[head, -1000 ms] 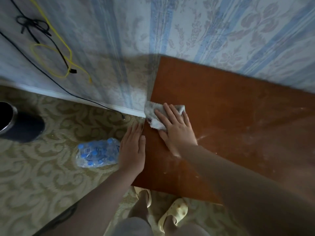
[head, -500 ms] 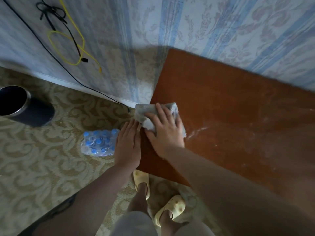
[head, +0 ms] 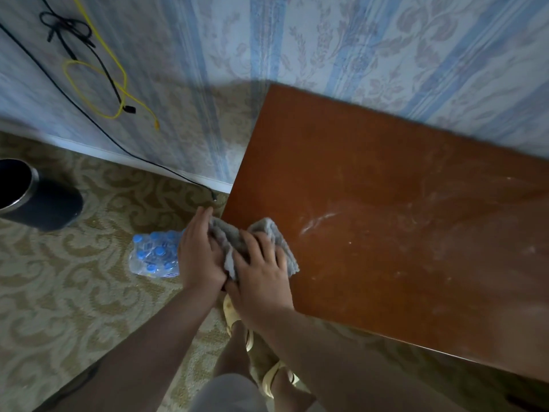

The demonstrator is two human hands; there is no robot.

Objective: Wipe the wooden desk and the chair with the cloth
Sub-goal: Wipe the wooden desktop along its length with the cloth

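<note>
A reddish-brown wooden desk point(head: 371, 203) fills the right half of the view, its top streaked with pale dust. A crumpled grey cloth point(head: 234, 237) lies over the desk's near left corner. My right hand point(head: 261, 278) presses flat on the cloth with fingers spread. Just off the desk's left edge, my left hand point(head: 199, 257) is cupped against the cloth's overhanging side and touches it. No chair is in view.
A pack of blue-capped water bottles point(head: 154, 254) lies on the patterned carpet left of the desk. A dark cylindrical bin point(head: 32, 200) stands at the far left. Black and yellow cables point(head: 98, 81) hang on the striped wall. My feet in pale slippers point(head: 237, 325) stand below the desk corner.
My right hand has dragged the cloth along the left edge toward the near corner. The left hand followed beside the edge and now touches the cloth.
</note>
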